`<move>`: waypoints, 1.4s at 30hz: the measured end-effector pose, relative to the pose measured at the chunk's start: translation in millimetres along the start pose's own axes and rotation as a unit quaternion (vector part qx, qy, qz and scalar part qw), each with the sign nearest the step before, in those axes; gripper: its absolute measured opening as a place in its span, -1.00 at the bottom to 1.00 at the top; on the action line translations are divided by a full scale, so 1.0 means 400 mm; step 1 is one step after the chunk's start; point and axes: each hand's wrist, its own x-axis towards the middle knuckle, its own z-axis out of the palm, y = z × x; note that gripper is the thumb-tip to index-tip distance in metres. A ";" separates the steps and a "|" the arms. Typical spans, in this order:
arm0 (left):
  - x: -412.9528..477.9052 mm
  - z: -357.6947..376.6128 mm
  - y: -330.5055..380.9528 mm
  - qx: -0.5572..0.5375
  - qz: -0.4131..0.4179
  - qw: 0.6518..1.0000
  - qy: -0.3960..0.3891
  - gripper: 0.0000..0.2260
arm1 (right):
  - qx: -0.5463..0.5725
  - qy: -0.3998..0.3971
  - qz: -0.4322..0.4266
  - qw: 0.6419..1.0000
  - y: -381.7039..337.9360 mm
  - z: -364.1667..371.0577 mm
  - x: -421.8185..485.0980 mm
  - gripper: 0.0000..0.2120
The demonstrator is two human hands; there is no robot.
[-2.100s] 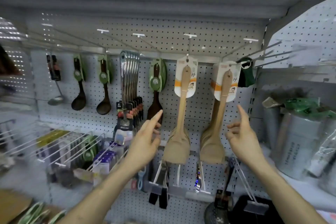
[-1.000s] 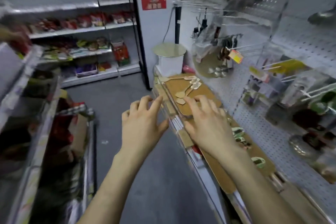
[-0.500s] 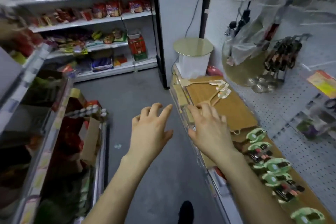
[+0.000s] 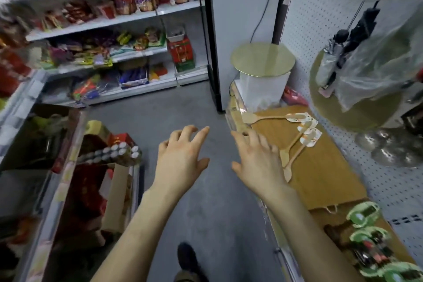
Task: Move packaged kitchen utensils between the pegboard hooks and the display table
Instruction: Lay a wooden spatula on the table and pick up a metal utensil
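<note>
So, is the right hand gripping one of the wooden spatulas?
No, the right hand is open with fingers spread and holds nothing, while the packaged wooden spatulas lie flat on the display table.

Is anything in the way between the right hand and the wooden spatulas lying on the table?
Nothing visible. The right hand hovers open at the near edge of the table, directly beside the two crossed wooden spatulas. Whether it touches them cannot be told.

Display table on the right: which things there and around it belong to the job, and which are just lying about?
Job: wooden spatulas, green-carded utensils, display table, pegboard, left hand, right hand (both empty).
Lying about: snack packets, lidded white bin, bagged umbrella, cans.
</note>
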 end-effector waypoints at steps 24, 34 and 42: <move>0.878 0.517 0.138 -0.086 0.402 0.899 -0.151 -0.46 | 0.111 -0.028 0.449 0.886 0.334 0.227 0.395 -0.31; 1.093 0.785 0.246 -0.139 0.454 0.857 -0.201 -0.56 | 0.154 -0.071 0.488 0.857 0.512 0.472 0.521 -0.34; 1.275 1.090 0.409 -0.146 0.481 0.829 -0.245 -0.58 | 0.178 -0.020 0.536 0.825 0.684 0.702 0.659 -0.41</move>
